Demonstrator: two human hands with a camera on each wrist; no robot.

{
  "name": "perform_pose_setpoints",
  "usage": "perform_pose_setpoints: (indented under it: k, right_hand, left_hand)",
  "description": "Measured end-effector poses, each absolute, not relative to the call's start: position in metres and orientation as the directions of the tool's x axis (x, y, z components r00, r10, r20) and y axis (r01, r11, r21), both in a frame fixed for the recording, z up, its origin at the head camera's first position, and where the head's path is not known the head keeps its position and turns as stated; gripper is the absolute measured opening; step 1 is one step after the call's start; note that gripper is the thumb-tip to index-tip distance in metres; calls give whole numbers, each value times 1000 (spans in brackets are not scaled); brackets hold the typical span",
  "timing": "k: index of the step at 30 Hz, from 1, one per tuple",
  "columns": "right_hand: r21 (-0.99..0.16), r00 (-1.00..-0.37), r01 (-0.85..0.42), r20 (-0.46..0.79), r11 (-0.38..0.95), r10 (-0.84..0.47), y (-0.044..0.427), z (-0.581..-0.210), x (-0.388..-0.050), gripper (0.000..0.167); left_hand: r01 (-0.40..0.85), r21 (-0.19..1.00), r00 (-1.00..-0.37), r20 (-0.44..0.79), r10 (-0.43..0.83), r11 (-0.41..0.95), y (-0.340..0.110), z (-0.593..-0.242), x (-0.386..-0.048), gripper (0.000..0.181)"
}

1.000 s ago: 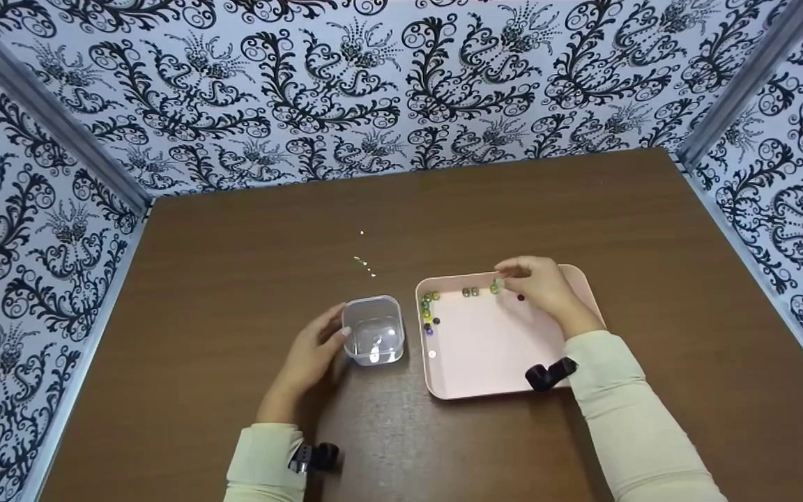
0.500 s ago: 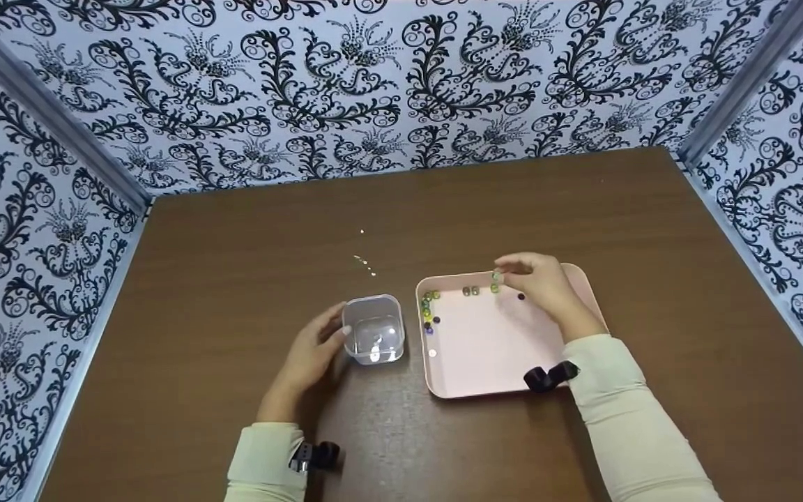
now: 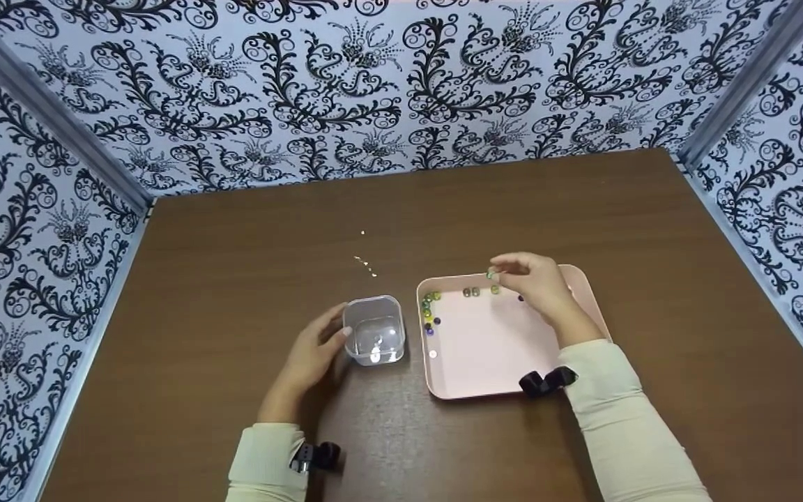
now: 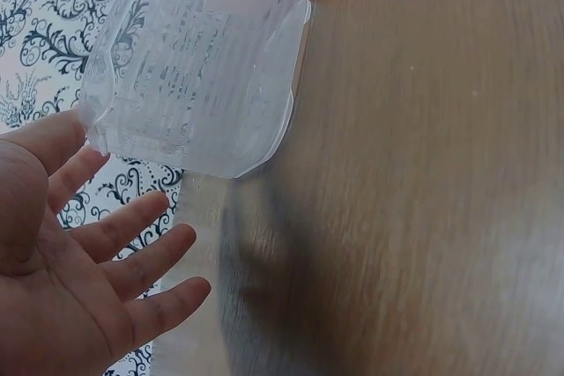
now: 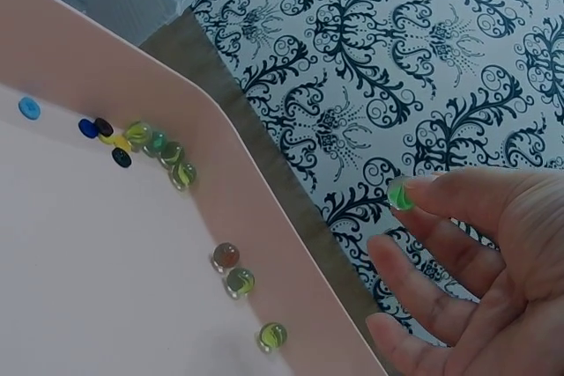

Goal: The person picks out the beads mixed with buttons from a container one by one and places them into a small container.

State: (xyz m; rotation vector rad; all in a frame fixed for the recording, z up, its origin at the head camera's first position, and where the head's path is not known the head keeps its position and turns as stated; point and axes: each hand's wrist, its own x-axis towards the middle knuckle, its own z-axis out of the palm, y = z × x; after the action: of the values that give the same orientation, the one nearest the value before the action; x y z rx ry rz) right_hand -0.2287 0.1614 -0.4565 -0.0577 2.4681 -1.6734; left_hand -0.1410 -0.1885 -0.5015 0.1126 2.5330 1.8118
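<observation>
Green-swirled marble (image 5: 399,195) at the tip of the right grip (image 3: 536,282), pinched between thumb and finger.

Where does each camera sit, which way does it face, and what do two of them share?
Head: on the person's head, looking forward and down at the table, tub and tray; left hand, right hand and both sleeves show.
Left wrist: on that wrist, looking at the tub and table; of the body, only the left hand shows.
Right wrist: on that wrist, looking over the tray and the pinched green marble; the right hand shows plainly.
Shared: head and right wrist both show the tray's marbles.
</observation>
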Motion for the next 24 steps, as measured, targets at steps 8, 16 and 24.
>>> perform_pose_setpoints:
  k: [8,16,24]
  right_hand:
    - [-952,-986,51,-96,300,-137,156,-453,-225,33]
    - [-967,-984,62,-100,246,-146,154,-452,-223,36]
    - [-970,-984,60,-97,236,-150,146,-455,-223,32]
  left_hand:
    - [44,950,-997,23,72,308,-188,-502,-141,43]
    - [40,944,-998,20,67,328,-187,-502,-143,44]
    - [25,939,-998,4,64,344,-189,-502,-141,43]
